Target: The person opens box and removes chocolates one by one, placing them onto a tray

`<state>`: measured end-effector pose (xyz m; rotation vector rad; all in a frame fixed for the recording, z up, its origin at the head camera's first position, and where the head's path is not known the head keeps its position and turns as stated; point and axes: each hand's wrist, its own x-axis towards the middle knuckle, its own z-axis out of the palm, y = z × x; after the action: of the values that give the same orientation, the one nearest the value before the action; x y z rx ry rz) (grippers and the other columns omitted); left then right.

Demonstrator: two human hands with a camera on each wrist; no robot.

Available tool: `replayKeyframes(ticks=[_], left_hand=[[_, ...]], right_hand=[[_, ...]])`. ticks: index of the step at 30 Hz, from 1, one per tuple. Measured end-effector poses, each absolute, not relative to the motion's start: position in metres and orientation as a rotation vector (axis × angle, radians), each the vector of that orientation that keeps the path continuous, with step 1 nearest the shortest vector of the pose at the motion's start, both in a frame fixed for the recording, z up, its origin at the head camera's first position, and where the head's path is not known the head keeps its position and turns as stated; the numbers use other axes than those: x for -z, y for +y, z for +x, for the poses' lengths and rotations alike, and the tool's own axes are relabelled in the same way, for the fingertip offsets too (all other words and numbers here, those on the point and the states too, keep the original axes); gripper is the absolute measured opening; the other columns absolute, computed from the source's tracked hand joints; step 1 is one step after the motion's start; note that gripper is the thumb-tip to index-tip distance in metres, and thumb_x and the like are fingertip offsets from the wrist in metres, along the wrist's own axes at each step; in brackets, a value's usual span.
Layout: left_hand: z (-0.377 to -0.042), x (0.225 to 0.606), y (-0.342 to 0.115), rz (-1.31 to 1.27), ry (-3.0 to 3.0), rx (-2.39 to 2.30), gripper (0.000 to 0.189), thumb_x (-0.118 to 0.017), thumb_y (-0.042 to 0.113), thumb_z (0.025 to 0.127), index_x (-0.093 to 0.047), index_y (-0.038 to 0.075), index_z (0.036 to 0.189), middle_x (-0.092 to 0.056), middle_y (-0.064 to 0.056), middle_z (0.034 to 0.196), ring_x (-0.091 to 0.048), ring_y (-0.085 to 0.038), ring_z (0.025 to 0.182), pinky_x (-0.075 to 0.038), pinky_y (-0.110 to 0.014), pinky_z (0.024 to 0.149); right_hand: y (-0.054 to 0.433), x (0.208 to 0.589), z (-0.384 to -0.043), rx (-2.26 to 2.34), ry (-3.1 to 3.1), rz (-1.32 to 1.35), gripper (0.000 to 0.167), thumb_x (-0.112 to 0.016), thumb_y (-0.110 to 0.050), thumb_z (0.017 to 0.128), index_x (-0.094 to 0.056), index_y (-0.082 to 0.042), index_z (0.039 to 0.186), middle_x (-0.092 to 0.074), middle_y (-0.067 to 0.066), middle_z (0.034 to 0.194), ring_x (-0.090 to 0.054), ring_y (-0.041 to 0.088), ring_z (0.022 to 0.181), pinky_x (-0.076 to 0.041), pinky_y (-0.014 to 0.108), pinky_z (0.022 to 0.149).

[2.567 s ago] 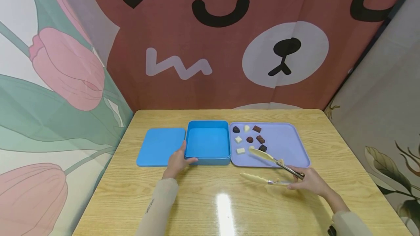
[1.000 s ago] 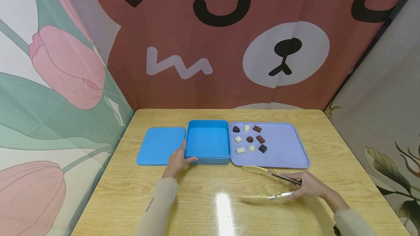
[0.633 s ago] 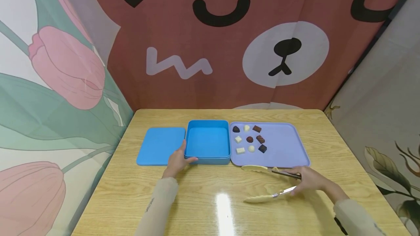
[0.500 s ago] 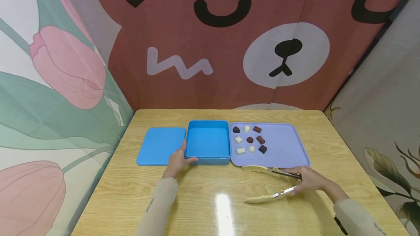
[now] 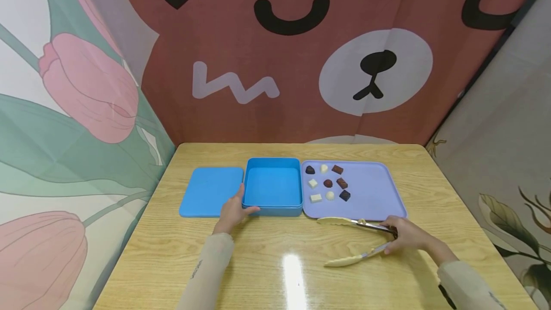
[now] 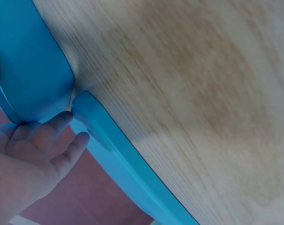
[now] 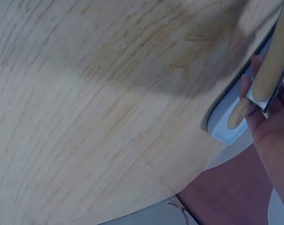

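In the head view, my left hand [image 5: 232,213] holds the front left corner of a blue box [image 5: 273,185]. Its thumb lies along the front wall and its fingers reach along the left side. My right hand [image 5: 406,234] grips tongs [image 5: 344,261] with cream tips and metal arms, spread wide. The tongs' upper tip lies by the front rim of a lilac tray [image 5: 372,188]; the lower one is over the table. Dark and white chocolates [image 5: 328,183] sit in rows on the tray's left half. In the right wrist view, fingers wrap the tongs' handle end [image 7: 268,79].
A flat blue lid [image 5: 211,193] lies left of the box, close to my left fingers. Box and tray stand side by side on the wooden table [image 5: 258,271]. Printed cloths [image 5: 267,123] hang behind the table and at both sides.
The right hand has drawn the tongs back from the chocolates to the tray's front edge. Their lower arm has since shifted slightly to the right. My left hand and the box stay put.
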<state>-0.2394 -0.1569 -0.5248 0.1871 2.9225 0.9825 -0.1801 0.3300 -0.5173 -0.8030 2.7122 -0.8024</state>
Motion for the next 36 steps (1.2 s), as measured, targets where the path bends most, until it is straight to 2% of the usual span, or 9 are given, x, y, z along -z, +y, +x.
replayKeyframes(ticks=[5, 16, 24, 36], left_hand=[[-0.240, 0.525, -0.157, 0.187, 2.927, -0.971, 0.099, -0.070, 0.045, 0.071, -0.016, 0.002, 0.143, -0.035, -0.023, 0.135, -0.043, -0.038, 0.114, -0.043, -0.045, 0.084], [-0.240, 0.526, -0.158, 0.193, 2.927, -0.979, 0.099, -0.070, 0.045, 0.072, -0.016, 0.001, 0.142, -0.033, -0.022, 0.137, -0.042, -0.037, 0.116, -0.042, -0.045, 0.085], [-0.240, 0.526, -0.159, 0.209, 2.924, -0.992, 0.099, -0.070, 0.045, 0.072, -0.016, 0.000, 0.142, -0.033, -0.022, 0.137, -0.042, -0.037, 0.116, -0.042, -0.044, 0.086], [-0.241, 0.529, -0.159, 0.212, 2.920, -1.014, 0.099, -0.070, 0.044, 0.072, -0.016, 0.001, 0.142, -0.034, -0.023, 0.135, -0.043, -0.037, 0.115, -0.043, -0.045, 0.085]], right_hand=[[0.331, 0.521, -0.181, 0.774, 2.777, -0.848, 0.072, -0.082, -0.037, 0.056, -0.060, 0.012, 0.102, -0.055, 0.003, 0.089, -0.049, 0.012, 0.078, -0.044, 0.028, 0.066], [0.333, 0.523, -0.183, 0.658, 2.903, -0.837, 0.072, -0.081, -0.041, 0.054, -0.062, 0.008, 0.103, -0.059, 0.009, 0.094, -0.053, 0.026, 0.086, -0.045, 0.042, 0.074], [0.335, 0.528, -0.185, 0.659, 2.893, -0.823, 0.072, -0.081, -0.041, 0.054, -0.062, 0.008, 0.103, -0.060, 0.011, 0.095, -0.054, 0.028, 0.087, -0.045, 0.044, 0.075], [0.333, 0.530, -0.184, 0.699, 2.829, -0.745, 0.073, -0.081, -0.036, 0.054, -0.059, 0.013, 0.104, -0.060, 0.021, 0.099, -0.054, 0.040, 0.092, -0.042, 0.051, 0.080]])
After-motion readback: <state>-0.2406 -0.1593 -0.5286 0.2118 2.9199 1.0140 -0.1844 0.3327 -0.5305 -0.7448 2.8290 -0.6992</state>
